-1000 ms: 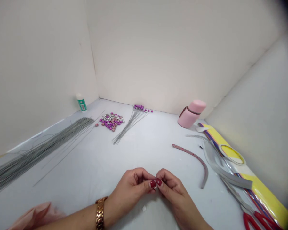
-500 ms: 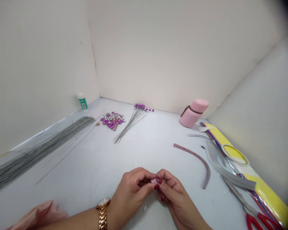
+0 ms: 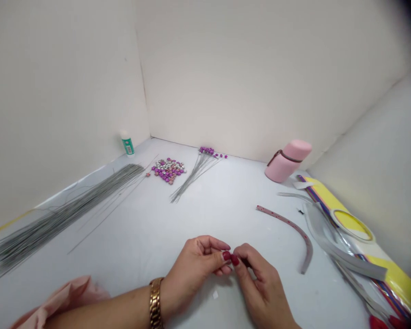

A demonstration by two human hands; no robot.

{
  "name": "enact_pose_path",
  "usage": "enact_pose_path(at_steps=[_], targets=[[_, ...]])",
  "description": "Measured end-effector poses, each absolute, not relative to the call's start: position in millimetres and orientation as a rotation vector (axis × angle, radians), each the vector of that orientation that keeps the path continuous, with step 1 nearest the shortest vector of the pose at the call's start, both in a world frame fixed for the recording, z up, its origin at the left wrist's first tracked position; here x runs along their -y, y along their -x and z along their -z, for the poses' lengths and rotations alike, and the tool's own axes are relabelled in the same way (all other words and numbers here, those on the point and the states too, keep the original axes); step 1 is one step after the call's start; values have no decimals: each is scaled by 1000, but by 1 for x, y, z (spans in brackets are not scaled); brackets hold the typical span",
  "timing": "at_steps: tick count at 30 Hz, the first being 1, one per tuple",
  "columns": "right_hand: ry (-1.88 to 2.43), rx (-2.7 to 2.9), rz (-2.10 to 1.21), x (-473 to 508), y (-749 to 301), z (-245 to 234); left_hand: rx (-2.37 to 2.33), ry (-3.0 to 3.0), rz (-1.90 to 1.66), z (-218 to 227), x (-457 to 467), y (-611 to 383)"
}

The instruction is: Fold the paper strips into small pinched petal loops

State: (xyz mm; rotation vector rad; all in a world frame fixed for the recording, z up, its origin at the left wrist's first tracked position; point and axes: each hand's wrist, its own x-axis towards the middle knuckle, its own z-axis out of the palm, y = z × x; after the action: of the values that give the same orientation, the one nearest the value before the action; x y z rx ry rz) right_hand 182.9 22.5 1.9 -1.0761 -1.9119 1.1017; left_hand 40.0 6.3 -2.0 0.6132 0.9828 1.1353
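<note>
My left hand (image 3: 196, 269) and my right hand (image 3: 262, 283) meet low in the middle, thumb tips almost touching. Both pinch at the same spot; the small pink folded-paper piece glimpsed there earlier is now hidden by the fingers. A tiny white paper scrap (image 3: 215, 294) lies on the table just below them. Right of my hands curves a pink paper strip with red spots (image 3: 287, 224). Farther off are a pile of small purple, pink and silver folded stars (image 3: 167, 172) and a fan of thin wires (image 3: 188, 180) tipped with purple stars (image 3: 206, 150).
A thick bundle of grey wires (image 3: 71, 212) stretches along the left. A green-and-white tube (image 3: 127, 144) stands at the back left, a pink bottle (image 3: 283, 164) at the back right. Paper strips, a tape ring (image 3: 352, 225), yellow packs (image 3: 393, 278) and red-handled scissors (image 3: 378, 321) crowd the right.
The view has shifted slightly, so most things sit farther right. My fingers have changed their pinch, with the left fingers straighter and the pink piece no longer visible.
</note>
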Motion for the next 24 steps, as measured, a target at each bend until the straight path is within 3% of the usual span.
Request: enact_pose_path(at_steps=[7,13,17,24], targets=[[1113,1837,-1303,-24,-180,-6,-966,-691,-1145,-3,-8,-37],[1080,1409,-1711,-28,-180,-2,-1003,-960,-1128,-2,-5,-35],[1066,1322,-1779,-28,-182,2,-1141,-1169,-1141,-3,-2,-35],[1051,1230,-1866,-32,-185,-1,-958,-1090,-1046,-10,-8,-30]])
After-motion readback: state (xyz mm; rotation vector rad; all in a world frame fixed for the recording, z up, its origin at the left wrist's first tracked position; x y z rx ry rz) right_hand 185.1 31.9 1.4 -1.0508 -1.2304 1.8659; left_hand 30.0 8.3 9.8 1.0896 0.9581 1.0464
